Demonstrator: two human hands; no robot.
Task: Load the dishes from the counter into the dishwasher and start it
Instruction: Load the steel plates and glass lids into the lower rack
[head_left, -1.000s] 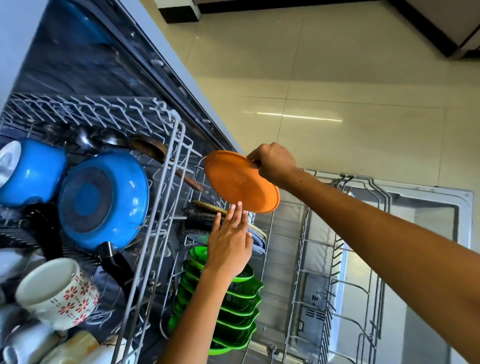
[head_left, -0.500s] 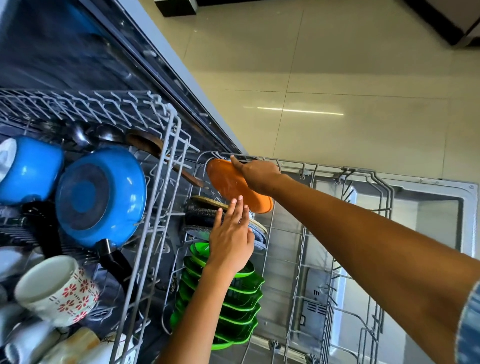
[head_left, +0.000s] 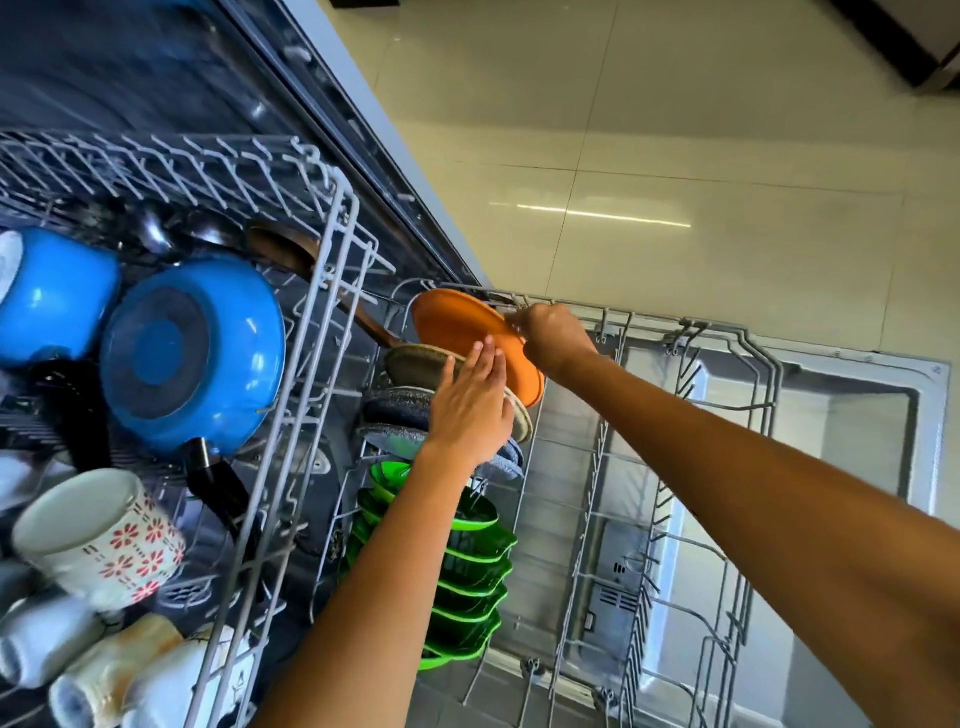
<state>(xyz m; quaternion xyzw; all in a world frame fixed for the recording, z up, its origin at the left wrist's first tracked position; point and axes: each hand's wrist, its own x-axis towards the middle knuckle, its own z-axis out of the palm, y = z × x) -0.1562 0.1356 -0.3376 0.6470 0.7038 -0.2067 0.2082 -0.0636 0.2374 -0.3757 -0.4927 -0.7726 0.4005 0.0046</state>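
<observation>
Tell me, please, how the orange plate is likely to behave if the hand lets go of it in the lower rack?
The orange plate looks thin and matte, probably plastic: light, stiff and unlikely to break. It stands tilted against the beige plate, so it may lean or slide unless tines catch it. The right hand pinches only its rim, which suggests little weight.

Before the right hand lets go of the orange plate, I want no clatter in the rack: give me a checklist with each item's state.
1. Right hand grips orange plate by its rim: ok.
2. Plate upright, at far end of the plate row: ok.
3. Plate seated between tines: cannot tell.
4. Left hand open, steadying the speckled plates: ok.
5. Green bowls apart from the orange plate: ok.
</observation>
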